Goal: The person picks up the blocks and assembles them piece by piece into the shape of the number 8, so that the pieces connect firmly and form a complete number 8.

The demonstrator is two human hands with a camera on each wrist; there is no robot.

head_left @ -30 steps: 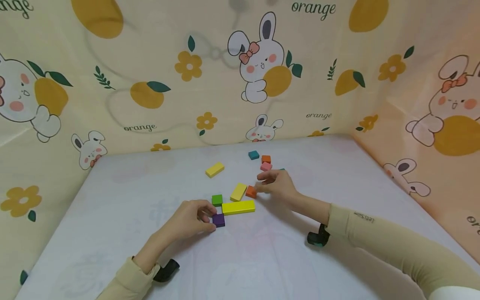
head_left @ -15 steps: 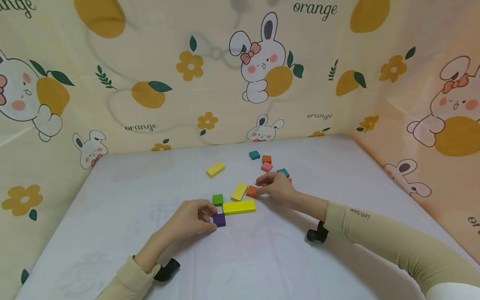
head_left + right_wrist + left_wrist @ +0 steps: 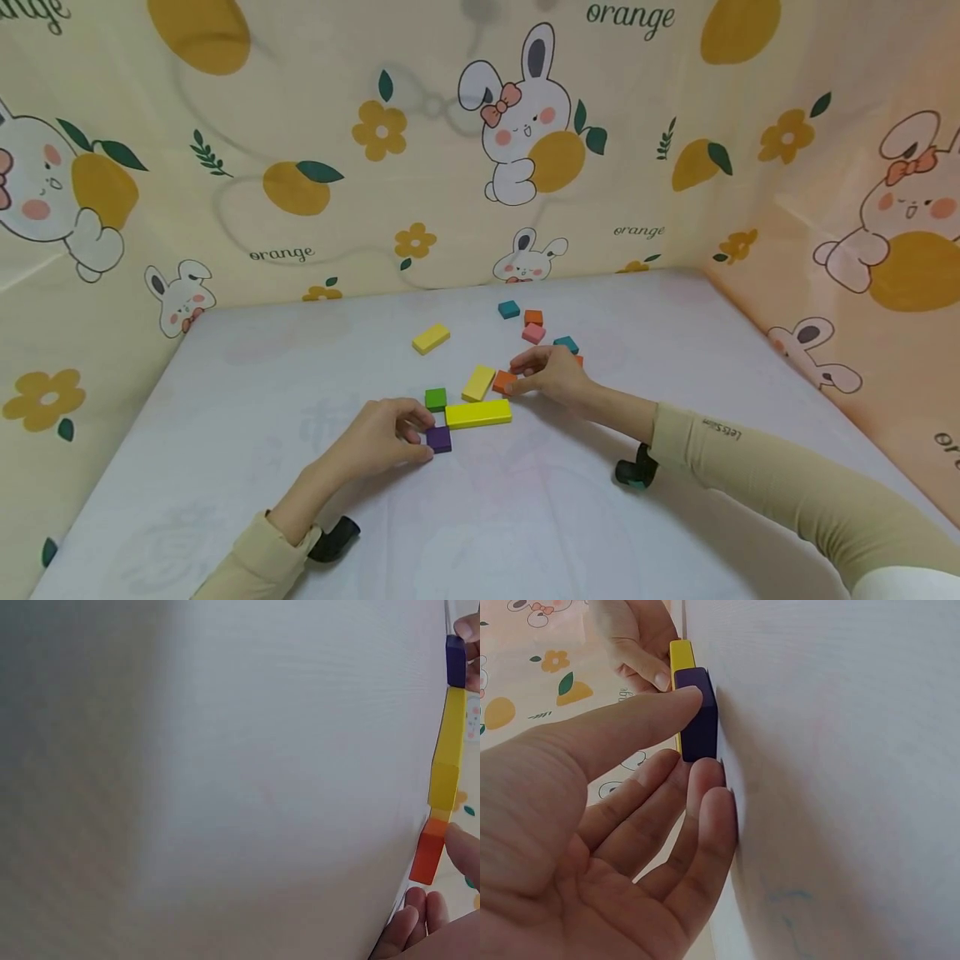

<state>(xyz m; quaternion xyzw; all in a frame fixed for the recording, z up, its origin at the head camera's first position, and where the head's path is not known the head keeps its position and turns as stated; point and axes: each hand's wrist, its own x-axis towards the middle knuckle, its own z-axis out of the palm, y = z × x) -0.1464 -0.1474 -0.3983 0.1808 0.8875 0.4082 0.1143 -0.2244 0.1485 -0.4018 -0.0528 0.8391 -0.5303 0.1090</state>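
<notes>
My left hand [image 3: 386,437] holds a purple block [image 3: 438,439] at its left side; in the left wrist view the thumb lies on the purple block [image 3: 697,724] with fingers bent beneath. A long yellow block [image 3: 477,414] adjoins it, and a green block [image 3: 435,399] sits just behind. My right hand [image 3: 555,375] pinches an orange block [image 3: 503,382], its thumb against the block's right side. In the right wrist view that thumb touches the orange block [image 3: 429,851], with the other fingertips below. A shorter yellow block [image 3: 478,383] stands beside the orange one.
Farther back lie another yellow block [image 3: 431,339], a teal block [image 3: 509,309], an orange block [image 3: 533,317] and a pink block [image 3: 533,333]. A second teal block [image 3: 566,344] and a partly hidden orange block [image 3: 579,361] are behind my right hand. Printed cloth walls [image 3: 435,183] border the white table [image 3: 487,533].
My right hand has moved slightly left and down onto the orange block, uncovering the teal block and part of another orange one behind it. The left hand stays at the purple block.
</notes>
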